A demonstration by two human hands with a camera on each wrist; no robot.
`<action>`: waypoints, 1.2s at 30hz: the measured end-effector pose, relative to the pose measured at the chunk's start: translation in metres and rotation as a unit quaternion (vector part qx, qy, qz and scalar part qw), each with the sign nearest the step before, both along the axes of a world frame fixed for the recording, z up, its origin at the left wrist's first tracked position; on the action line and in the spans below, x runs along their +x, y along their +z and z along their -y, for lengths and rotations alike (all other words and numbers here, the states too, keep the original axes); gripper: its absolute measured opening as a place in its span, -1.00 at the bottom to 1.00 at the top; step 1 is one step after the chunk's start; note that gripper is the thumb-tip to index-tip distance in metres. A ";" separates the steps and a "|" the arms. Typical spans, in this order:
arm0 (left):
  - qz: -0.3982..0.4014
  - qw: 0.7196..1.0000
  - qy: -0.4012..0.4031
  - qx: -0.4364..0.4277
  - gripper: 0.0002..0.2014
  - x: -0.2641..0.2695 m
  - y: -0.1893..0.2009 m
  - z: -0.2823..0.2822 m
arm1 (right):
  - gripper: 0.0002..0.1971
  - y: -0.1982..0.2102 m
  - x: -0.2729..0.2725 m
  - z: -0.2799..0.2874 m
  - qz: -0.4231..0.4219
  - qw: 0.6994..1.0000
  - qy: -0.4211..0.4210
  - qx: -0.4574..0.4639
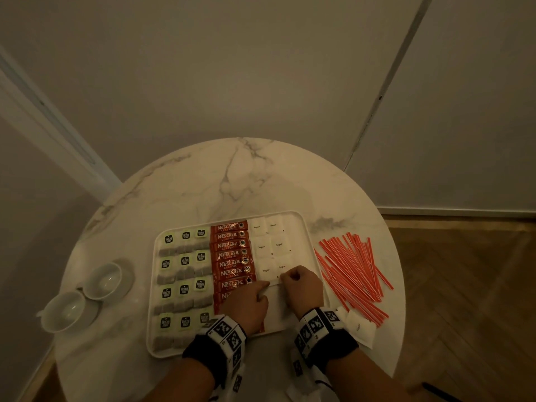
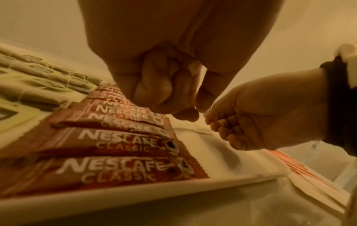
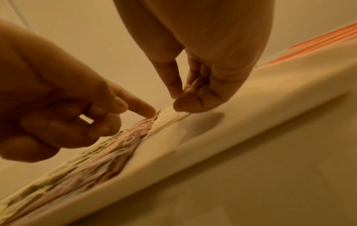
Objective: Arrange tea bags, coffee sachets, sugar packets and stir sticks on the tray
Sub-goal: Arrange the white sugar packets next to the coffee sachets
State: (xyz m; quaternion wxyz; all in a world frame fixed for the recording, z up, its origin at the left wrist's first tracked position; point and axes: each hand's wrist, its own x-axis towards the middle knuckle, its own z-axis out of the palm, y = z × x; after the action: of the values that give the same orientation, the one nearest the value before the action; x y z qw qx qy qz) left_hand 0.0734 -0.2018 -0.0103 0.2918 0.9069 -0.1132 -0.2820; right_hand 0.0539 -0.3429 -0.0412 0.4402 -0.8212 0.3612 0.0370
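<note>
On the white tray, both hands meet at a sugar packet: left hand and right hand curled, pinching its edge, which their knuckles mostly hide. Stir sticks lie loose on the marble table, against plain walls.

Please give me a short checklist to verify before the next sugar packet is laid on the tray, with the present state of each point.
1. Tea bags in tidy rows at the tray's left: ok.
2. Nescafe sachets in one column beside them: ok.
3. Sugar packets in neat pairs: ok for the three far rows.
4. Left hand and right hand clear of the bare spot near the tray front: not ok, both are at the nearest sugar packets.
5. Whether the fingers pinch a packet or only touch it: cannot tell.
6. Stir sticks on the tray: not ok, they lie on the table.
</note>
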 end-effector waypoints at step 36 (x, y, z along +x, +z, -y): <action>0.116 0.960 -0.168 0.190 -0.40 -0.002 0.006 0.012 | -0.61 0.015 0.022 0.023 -0.157 0.973 0.139 -0.092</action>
State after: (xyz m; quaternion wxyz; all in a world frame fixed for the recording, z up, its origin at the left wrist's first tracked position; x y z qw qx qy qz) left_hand 0.0716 -0.2138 -0.0039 0.0471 0.9401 -0.2416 -0.2361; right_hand 0.0762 -0.3664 -0.0261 0.2910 -0.8844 0.3096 0.1930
